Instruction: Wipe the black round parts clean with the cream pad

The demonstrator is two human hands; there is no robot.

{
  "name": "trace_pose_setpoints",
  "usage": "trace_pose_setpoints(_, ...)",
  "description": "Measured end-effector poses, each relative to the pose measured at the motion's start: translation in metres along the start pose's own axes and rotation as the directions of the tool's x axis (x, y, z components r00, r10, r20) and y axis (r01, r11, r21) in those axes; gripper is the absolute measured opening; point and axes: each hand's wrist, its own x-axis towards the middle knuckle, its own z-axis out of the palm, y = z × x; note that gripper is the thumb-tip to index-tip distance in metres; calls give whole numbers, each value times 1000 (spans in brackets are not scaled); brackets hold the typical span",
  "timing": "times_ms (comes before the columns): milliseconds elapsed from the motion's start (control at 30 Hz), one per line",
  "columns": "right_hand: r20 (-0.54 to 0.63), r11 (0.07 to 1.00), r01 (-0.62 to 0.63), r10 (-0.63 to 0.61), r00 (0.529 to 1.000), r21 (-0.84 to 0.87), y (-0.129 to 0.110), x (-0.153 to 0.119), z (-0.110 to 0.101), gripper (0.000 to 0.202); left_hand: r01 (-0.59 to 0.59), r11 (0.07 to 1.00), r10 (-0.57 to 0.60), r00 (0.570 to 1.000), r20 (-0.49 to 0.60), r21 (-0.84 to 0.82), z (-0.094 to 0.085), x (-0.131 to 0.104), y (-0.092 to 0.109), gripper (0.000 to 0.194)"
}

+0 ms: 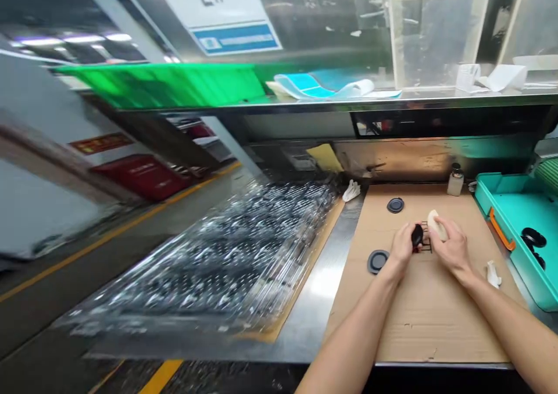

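Over the cardboard sheet (pixel 422 324), my left hand (pixel 401 246) grips a small black rounded part (pixel 417 235) between thumb and fingers. Close beside it, my right hand (pixel 454 249) is closed on a folded off-white cloth or pad (pixel 436 226), held just right of the black part. A dark round cap-like piece (pixel 378 261) lies on the cardboard left of my left wrist. Farther back rests a similar dark disc (pixel 395 205). Dark printed lines show on the cardboard between my hands.
Clear plastic trays (pixel 209 254) are stacked on the left of the metal bench. A teal bin (pixel 518 219) with black parts (pixel 534 238) stands on the right. A small bottle (pixel 455 180) sits at the back; crumpled white scraps (pixel 493 275) lie near my right forearm. A shelf (pixel 331 100) runs overhead.
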Motion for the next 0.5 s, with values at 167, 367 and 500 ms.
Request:
trace_pose_setpoints(167, -17, 998, -48, 47, 999, -36, 16, 6, 3, 37, -143, 954, 109, 984, 141, 263, -18, -38, -9, 36)
trace_pose_setpoints(367, 52, 999, 36, -36, 998, 2, 11, -2, 6, 31, -60, 975, 49, 997, 55, 215, -66, -54, 8, 46)
trace_pose_setpoints(500, 54, 999, 29, -32, 998, 42, 2, -4, 6, 30, -61, 986, 63, 998, -12, 158, -63, -40, 19, 39)
